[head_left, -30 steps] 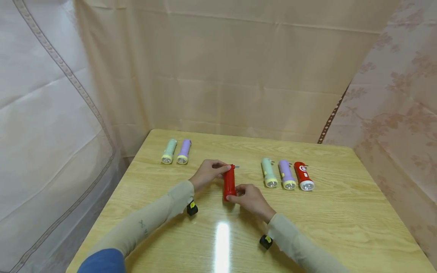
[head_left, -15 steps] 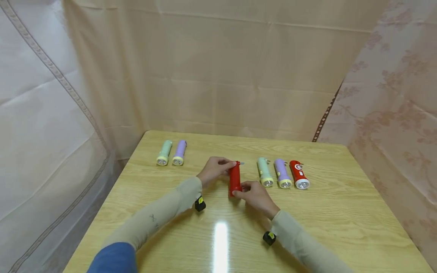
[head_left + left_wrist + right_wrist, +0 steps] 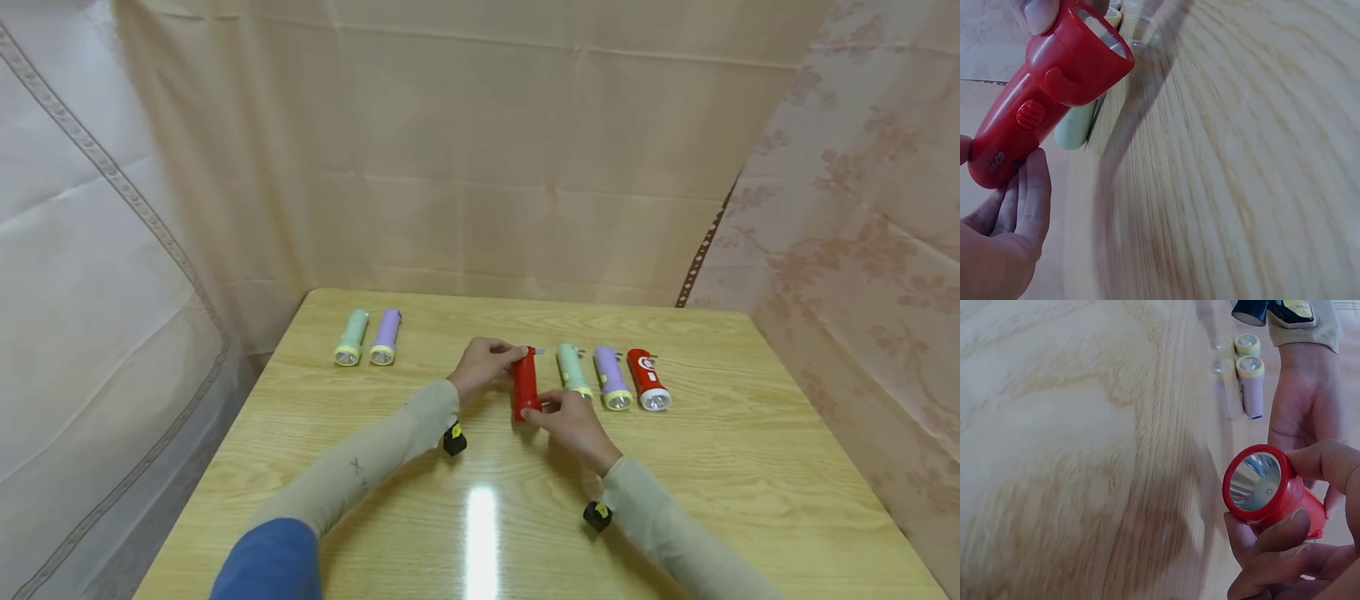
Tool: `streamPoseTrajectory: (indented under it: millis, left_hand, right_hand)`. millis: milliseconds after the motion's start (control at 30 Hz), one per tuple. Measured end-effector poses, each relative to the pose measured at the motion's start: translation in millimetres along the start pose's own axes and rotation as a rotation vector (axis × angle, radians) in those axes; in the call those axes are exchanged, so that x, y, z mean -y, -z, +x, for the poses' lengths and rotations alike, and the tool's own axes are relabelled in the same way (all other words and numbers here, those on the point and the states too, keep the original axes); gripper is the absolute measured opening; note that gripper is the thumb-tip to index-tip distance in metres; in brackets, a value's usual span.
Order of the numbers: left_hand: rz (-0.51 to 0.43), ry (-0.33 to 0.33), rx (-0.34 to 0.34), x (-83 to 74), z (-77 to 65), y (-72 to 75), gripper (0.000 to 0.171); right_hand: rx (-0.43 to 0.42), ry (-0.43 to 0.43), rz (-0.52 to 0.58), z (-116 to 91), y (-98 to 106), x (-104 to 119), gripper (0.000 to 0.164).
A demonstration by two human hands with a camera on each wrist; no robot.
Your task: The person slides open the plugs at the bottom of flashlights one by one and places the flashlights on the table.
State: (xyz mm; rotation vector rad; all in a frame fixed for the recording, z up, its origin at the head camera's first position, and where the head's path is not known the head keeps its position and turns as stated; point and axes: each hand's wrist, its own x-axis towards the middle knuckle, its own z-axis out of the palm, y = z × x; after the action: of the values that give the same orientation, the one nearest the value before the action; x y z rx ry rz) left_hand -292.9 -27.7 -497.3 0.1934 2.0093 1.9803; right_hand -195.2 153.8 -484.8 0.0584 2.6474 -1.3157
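A red flashlight (image 3: 526, 385) is held between both hands over the middle of the table. My left hand (image 3: 483, 367) pinches its tail end, where small prongs stick out to the right. My right hand (image 3: 573, 425) grips the lamp head, thumb and fingers on either side. In the left wrist view, a ribbed round switch (image 3: 1031, 114) shows on the flashlight's body, and a shadow lies on the wood below. The silver reflector (image 3: 1256, 481) shows unlit in the right wrist view. Just right of the held flashlight lies a mint green flashlight (image 3: 572, 367), its lens partly behind my right hand.
Beside the mint green one lie a purple flashlight (image 3: 612, 379) and a red flashlight with a white rim (image 3: 648, 379). At the back left, another mint green flashlight (image 3: 352, 337) and another purple flashlight (image 3: 386, 337) lie on the wooden table (image 3: 720, 500). Cloth curtains (image 3: 480, 150) surround it.
Both hands have carried the red flashlight to the right and slightly away, closer to the right-hand row. The grips look the same. The head view has shifted a little to the right.
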Motion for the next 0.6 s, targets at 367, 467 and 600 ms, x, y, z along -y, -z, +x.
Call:
streamPoseTrajectory:
  millis: [367,467,600]
  left_hand:
    - [0.013,0.035,-0.049,-4.9,10.3,-11.1,0.037]
    - [0.011,0.03,-0.044,-5.0,14.4,-12.0,0.037]
    - [0.016,0.035,-0.046,-3.2,20.0,-12.1,0.036]
  right_hand:
    - [-0.048,-0.01,0.031,2.1,7.2,-3.5,0.044]
    - [-0.064,-0.016,0.027,2.5,8.0,-2.8,0.045]
    - [-0.076,-0.011,0.012,2.7,8.1,-1.4,0.045]
